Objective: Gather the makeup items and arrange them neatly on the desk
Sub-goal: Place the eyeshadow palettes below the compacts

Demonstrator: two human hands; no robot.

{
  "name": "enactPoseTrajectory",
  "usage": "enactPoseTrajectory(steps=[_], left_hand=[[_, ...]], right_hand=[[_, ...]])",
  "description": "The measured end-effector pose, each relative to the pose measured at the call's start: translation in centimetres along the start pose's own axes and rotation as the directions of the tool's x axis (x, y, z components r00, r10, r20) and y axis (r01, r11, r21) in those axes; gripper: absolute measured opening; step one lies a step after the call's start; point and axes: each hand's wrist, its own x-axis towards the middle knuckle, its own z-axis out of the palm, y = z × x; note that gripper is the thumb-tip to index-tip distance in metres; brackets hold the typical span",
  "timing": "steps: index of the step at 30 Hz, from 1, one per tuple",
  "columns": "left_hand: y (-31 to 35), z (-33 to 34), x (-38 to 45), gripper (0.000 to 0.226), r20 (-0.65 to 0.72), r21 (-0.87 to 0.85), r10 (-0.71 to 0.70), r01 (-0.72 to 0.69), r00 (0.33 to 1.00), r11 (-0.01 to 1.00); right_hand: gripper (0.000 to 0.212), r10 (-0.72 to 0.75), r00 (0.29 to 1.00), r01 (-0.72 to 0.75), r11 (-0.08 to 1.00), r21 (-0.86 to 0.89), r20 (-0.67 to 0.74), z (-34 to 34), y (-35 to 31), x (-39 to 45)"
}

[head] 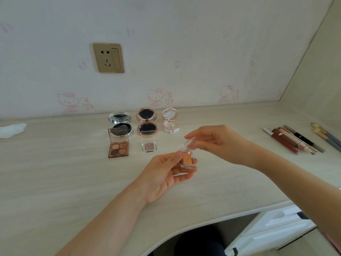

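My left hand (166,174) grips a small clear case of orange eyeshadow (187,159) above the middle of the desk. My right hand (215,139) pinches its clear lid (188,144), which stands raised. Behind them, open on the desk, lie a brown four-pan palette (118,149) and a small clear pink eyeshadow case (149,146). Further back stand three open round compacts: a silver one (120,124), a rose-gold one (147,121) and a white one (170,121).
Lip pencils and lipsticks (291,139) lie in a row at the right, with brushes (324,135) beyond them. A crumpled white tissue (12,129) sits at the far left. The desk (55,172) meets a wall with a socket (108,57).
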Motion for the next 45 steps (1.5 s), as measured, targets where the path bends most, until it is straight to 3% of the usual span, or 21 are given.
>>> enactPoseTrajectory(steps=[4,7,12,14,17,19,22,28,41,45], left_hand=[[0.0,-0.2,0.1,0.042,0.024,-0.010,0.000,0.001,1.000,1.000],[-0.1,-0.5,0.4,0.044,-0.041,-0.002,0.037,-0.037,0.998,0.999],[0.1,-1.1,0.9,0.025,-0.203,0.290,0.238,-0.174,0.950,0.941],[0.2,-1.5,1.1,0.029,-0.260,0.433,0.332,-0.198,0.907,0.879],[-0.1,-2.1,1.2,0.034,-0.227,0.729,0.484,-0.183,0.845,0.660],[-0.1,-2.5,1.0,0.030,-0.118,0.879,0.556,-0.174,0.823,0.444],[0.1,-3.2,0.9,0.030,0.053,0.986,0.554,-0.133,0.831,0.105],[0.0,-3.5,1.2,0.029,0.195,0.980,0.545,-0.143,0.816,-0.137],[-0.2,-3.4,1.3,0.018,0.221,0.974,0.592,-0.140,0.775,-0.180],[-0.2,-3.4,1.2,0.016,0.215,0.974,0.601,-0.125,0.770,-0.189]], right_hand=[[0.015,0.030,0.999,-0.024,0.990,0.137,-0.039,0.5,0.1,0.7],[0.011,0.066,0.996,-0.057,0.988,0.144,-0.055,1.0,0.5,1.4],[0.013,0.130,0.987,-0.120,0.987,0.102,-0.091,1.6,1.7,3.0],[0.014,0.159,0.983,-0.151,0.985,0.086,-0.090,2.0,2.2,3.8],[0.016,0.195,0.979,-0.191,0.979,0.071,-0.056,2.6,2.7,5.0],[0.018,0.198,0.980,-0.196,0.979,0.056,-0.034,2.9,2.8,5.6],[0.020,0.187,0.982,-0.187,0.982,0.004,-0.018,3.4,2.9,6.4],[0.013,0.153,0.988,-0.153,0.983,-0.099,-0.010,4.2,3.2,6.8],[0.018,0.015,0.998,-0.029,0.965,-0.262,-0.058,4.7,2.8,4.6],[0.018,0.026,0.999,-0.034,0.971,-0.235,-0.035,4.3,3.0,4.6]])
